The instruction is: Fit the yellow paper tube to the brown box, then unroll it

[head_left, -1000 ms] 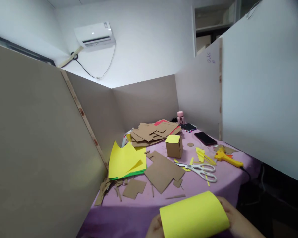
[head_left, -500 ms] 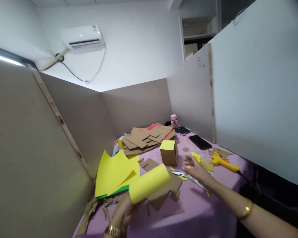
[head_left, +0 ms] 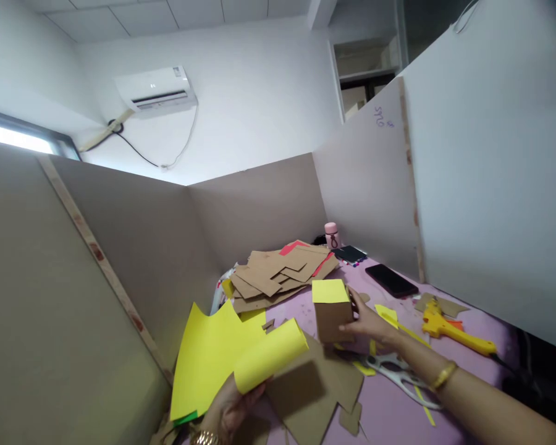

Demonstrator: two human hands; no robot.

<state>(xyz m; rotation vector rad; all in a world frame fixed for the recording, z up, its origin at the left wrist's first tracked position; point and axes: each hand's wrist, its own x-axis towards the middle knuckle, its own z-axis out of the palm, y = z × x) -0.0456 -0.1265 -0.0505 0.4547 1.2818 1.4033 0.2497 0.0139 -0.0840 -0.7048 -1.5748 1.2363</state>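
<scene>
- Left hand: closed around the lower end of a yellow paper roll, which is held, tilted, above the left half of the table.
- Right hand: gripping a small cardboard box by its right side, the thumb laid on the near face. The box is topped with yellow paper and is found near the middle of the table; whether its base is raised or rested cannot be told with certainty from this angle.
- Under the roll, a flat cardboard piece is spread toward the near edge.
- Scissors are partly covered by the right forearm.
- Yellow sheets are laid along the left edge.
- A cardboard pile is stacked toward the far edge.
- By the right edge, a yellow glue gun and a phone are noted.
- A pink bottle is placed near the far right corner.
</scene>
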